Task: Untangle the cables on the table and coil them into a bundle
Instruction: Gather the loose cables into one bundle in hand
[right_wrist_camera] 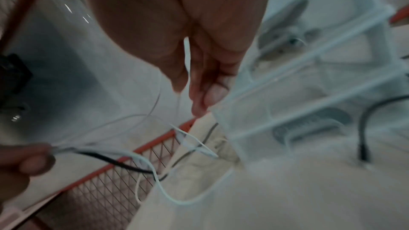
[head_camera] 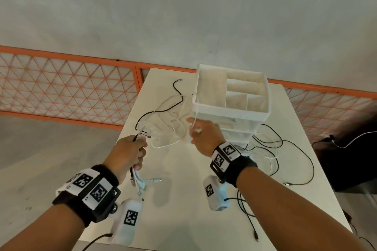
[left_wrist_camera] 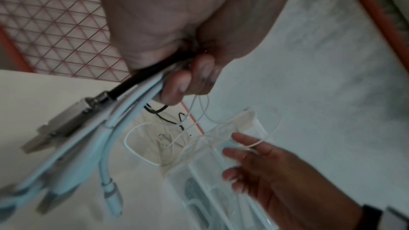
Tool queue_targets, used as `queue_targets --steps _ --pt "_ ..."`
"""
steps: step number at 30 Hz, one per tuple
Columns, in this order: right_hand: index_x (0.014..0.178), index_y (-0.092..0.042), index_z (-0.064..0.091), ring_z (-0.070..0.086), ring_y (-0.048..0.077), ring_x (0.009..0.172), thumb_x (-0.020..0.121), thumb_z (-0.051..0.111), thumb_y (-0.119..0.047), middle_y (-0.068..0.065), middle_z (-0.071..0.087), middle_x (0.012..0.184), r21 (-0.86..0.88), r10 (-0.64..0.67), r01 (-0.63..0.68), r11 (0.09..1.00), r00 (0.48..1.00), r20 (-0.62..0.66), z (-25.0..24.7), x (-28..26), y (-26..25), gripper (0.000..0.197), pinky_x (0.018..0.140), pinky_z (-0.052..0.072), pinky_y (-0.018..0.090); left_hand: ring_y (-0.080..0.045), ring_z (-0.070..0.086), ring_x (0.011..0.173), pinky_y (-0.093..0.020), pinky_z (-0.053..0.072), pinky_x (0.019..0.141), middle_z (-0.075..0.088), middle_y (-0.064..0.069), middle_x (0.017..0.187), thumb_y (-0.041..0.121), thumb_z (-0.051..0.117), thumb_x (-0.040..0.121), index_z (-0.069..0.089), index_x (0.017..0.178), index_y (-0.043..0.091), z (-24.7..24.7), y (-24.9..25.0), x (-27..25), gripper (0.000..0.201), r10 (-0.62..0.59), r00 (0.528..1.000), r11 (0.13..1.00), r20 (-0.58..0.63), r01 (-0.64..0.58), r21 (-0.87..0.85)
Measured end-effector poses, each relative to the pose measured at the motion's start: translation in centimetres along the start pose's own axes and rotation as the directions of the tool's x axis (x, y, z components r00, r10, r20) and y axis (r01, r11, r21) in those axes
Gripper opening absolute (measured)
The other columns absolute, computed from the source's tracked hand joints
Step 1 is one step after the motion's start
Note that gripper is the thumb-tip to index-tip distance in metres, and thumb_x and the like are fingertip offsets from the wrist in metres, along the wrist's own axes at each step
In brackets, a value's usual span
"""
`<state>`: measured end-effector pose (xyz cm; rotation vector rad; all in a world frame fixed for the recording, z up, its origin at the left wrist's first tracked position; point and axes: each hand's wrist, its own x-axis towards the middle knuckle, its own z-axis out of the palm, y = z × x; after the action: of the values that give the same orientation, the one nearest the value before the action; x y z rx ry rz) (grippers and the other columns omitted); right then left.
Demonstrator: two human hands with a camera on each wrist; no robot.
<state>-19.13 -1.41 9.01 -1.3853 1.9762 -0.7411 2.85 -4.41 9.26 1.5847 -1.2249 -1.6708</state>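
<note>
A tangle of thin white cables (head_camera: 173, 126) and one black cable (head_camera: 177, 96) lies on the white table (head_camera: 183, 220). My left hand (head_camera: 130, 153) grips a bunch of cable ends, black and pale blue (left_wrist_camera: 132, 93), and their connectors (head_camera: 142, 183) hang below the fist. My right hand (head_camera: 201, 134) is raised in front of the drawer unit. It holds a thin white cable (right_wrist_camera: 186, 59) that runs between thumb and fingers (right_wrist_camera: 208, 92) and loops over one finger (left_wrist_camera: 252, 143). That strand leads back to my left hand (right_wrist_camera: 22, 163).
A white plastic drawer unit (head_camera: 230, 109) with an open divided top stands at the back right of the table. Loose black cables (head_camera: 293, 149) sprawl on the table's right side. An orange mesh fence (head_camera: 61, 87) runs behind. A dark object (head_camera: 350, 159) sits off the right edge.
</note>
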Motion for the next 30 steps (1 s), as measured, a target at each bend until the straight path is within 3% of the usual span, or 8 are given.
queue_targets --steps 2,6,9,13,15,22,25,30 --pt "0.135 -0.016 0.059 0.068 0.025 0.110 0.094 0.057 -0.009 0.000 0.073 0.115 -0.061 0.065 -0.057 0.997 0.987 0.144 0.6 -0.8 2.1 0.041 0.103 0.052 0.044 -0.014 0.025 0.045 -0.025 0.024 0.044 0.035 0.006 0.049 0.019 0.050 0.102 0.055 0.088 0.004 0.2 -0.6 0.1 0.021 0.000 1.000 1.000 0.019 -0.001 0.009" --pt "0.123 -0.012 0.069 0.070 0.028 0.104 0.092 0.063 -0.020 0.008 0.073 0.115 -0.172 0.180 -0.147 0.974 0.964 0.194 -0.8 -2.7 6.6 0.032 0.099 0.054 0.037 -0.013 0.026 0.047 -0.025 0.025 0.044 0.034 0.006 0.053 0.019 0.055 0.100 0.061 0.090 0.004 1.3 -1.1 0.2 0.019 0.023 0.996 0.999 0.086 -0.025 0.022" --pt "0.113 -0.022 0.074 0.066 0.026 0.107 0.090 0.059 -0.022 0.004 0.072 0.111 -0.274 0.302 -0.270 0.923 0.950 0.080 -3.3 -4.5 11.0 0.027 0.098 0.053 0.038 -0.011 0.030 0.046 -0.028 0.027 0.049 0.036 0.003 0.056 0.016 0.055 0.099 0.063 0.090 0.005 2.6 -0.6 0.0 0.017 0.063 0.987 0.998 0.146 -0.059 -0.031" --pt "0.095 -0.031 0.074 0.061 0.021 0.086 0.090 0.054 -0.024 -0.002 0.068 0.097 -0.433 0.407 -0.412 0.801 0.907 -0.111 -6.4 -7.8 16.0 0.021 0.077 0.052 0.030 -0.013 0.033 0.049 -0.029 0.028 0.053 0.040 0.002 0.056 0.013 0.052 0.100 0.060 0.094 0.003 5.0 -0.2 -0.7 0.014 0.087 0.972 0.995 0.217 -0.074 -0.066" --pt "0.098 -0.032 0.073 0.064 0.021 0.092 0.089 0.056 -0.023 -0.004 0.070 0.102 -0.454 0.442 -0.443 0.773 0.890 -0.114 -7.0 -9.4 17.8 0.021 0.081 0.053 0.031 -0.012 0.033 0.048 -0.028 0.029 0.051 0.039 0.001 0.055 0.013 0.052 0.100 0.059 0.092 0.004 6.1 -0.4 -1.1 0.014 0.082 0.969 0.996 0.234 -0.071 -0.054" --pt "0.110 -0.028 0.066 0.059 0.020 0.109 0.080 0.069 -0.055 -0.003 0.061 0.112 -0.521 0.458 -0.299 0.800 0.865 0.207 -3.1 -12.6 19.4 0.040 0.094 0.050 0.035 -0.014 0.026 0.046 -0.026 0.027 0.045 0.027 0.000 0.050 0.019 0.056 0.099 0.065 0.097 -0.006 9.8 -2.5 -1.8 0.026 0.007 0.958 0.999 0.287 -0.020 0.040" --pt "0.094 -0.028 0.068 0.064 0.022 0.103 0.079 0.067 -0.040 -0.003 0.066 0.112 -0.528 0.412 -0.254 0.810 0.887 0.206 -1.5 -12.8 19.8 0.019 0.086 0.052 0.031 -0.012 0.030 0.045 -0.027 0.029 0.047 0.036 0.002 0.049 0.018 0.056 0.099 0.064 0.095 -0.005 10.7 -3.2 -2.0 0.024 -0.003 0.962 1.000 0.273 -0.005 0.030" --pt "0.093 -0.027 0.068 0.060 0.018 0.085 0.082 0.058 -0.037 -0.008 0.070 0.096 -0.431 0.290 -0.215 0.877 0.950 0.118 -2.5 -12.0 19.0 0.017 0.081 0.051 0.030 -0.012 0.031 0.046 -0.028 0.028 0.048 0.042 0.000 0.055 0.017 0.056 0.099 0.065 0.098 -0.006 10.6 -3.7 -2.5 0.024 0.001 0.975 1.000 0.220 -0.006 0.020"
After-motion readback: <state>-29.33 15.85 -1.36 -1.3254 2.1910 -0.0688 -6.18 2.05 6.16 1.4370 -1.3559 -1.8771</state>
